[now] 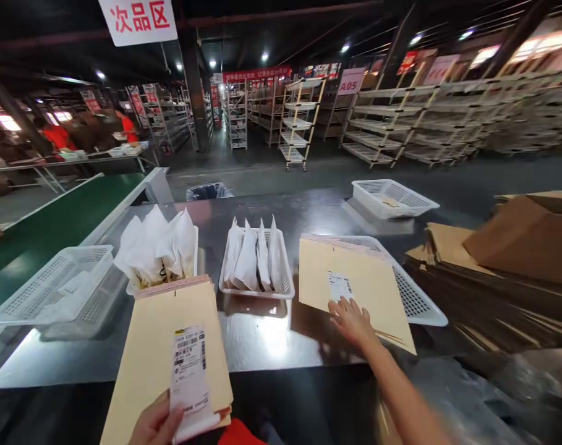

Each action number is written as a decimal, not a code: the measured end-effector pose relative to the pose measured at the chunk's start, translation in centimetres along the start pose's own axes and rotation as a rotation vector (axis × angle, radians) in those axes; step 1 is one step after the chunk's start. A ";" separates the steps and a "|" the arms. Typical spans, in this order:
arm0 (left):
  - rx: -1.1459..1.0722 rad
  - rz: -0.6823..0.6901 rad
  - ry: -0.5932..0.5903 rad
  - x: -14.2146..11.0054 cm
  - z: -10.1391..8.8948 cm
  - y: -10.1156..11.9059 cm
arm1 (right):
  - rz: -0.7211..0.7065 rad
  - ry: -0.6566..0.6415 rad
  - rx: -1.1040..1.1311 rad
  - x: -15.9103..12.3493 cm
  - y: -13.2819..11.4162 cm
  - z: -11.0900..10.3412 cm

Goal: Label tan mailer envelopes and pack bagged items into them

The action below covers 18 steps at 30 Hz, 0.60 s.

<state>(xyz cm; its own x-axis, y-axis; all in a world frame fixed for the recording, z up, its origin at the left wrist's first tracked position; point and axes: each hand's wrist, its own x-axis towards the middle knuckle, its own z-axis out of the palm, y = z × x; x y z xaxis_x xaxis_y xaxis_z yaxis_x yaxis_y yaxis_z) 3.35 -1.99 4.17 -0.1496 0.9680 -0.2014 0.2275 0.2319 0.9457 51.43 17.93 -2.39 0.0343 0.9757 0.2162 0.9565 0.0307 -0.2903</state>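
Your left hand (156, 421) closes on a manila envelope stack (148, 346), thumb on its shipping label (190, 364), long axis running away from you toward a pouch-filled basket (196, 252); your right hand (353, 322), loosely open, touches a second stack (371, 272) over another basket (424, 307).
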 end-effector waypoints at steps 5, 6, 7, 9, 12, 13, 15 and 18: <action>-0.006 0.032 -0.235 -0.9 1.3 2.6 | -0.203 -0.182 0.927 -3.7 -16.7 0.8; -0.019 0.034 -0.272 -1.2 1.4 2.5 | -0.236 -0.323 1.134 -4.6 -20.6 0.5; -0.040 0.031 -0.286 -1.5 1.5 2.2 | -0.245 -0.442 1.287 -5.4 -24.2 0.1; -0.099 -0.001 -0.257 -2.1 1.4 0.7 | -0.134 -0.573 1.434 -6.8 -29.8 -0.5; -0.219 -0.102 -0.094 -2.7 0.4 -2.3 | -0.065 -0.570 1.394 -8.6 -33.7 -1.1; -0.257 -0.129 -0.021 -2.8 0.0 -3.0 | -0.100 -0.564 1.347 -9.2 -34.2 -1.1; -0.323 -0.134 0.110 -2.6 -0.7 -3.3 | -0.185 -0.588 1.257 -10.5 -34.7 -1.0; -0.405 -0.130 0.164 -1.8 -1.0 -1.9 | -0.221 -0.669 1.188 -12.4 -35.2 -0.3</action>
<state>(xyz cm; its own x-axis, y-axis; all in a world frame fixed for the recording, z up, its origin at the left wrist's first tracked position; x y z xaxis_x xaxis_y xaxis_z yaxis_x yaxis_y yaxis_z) 2.22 -4.23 2.94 -0.3100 0.8979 -0.3125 -0.1930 0.2624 0.9455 17.39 4.64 5.44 -0.5523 0.8333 -0.0248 0.0928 0.0318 -0.9952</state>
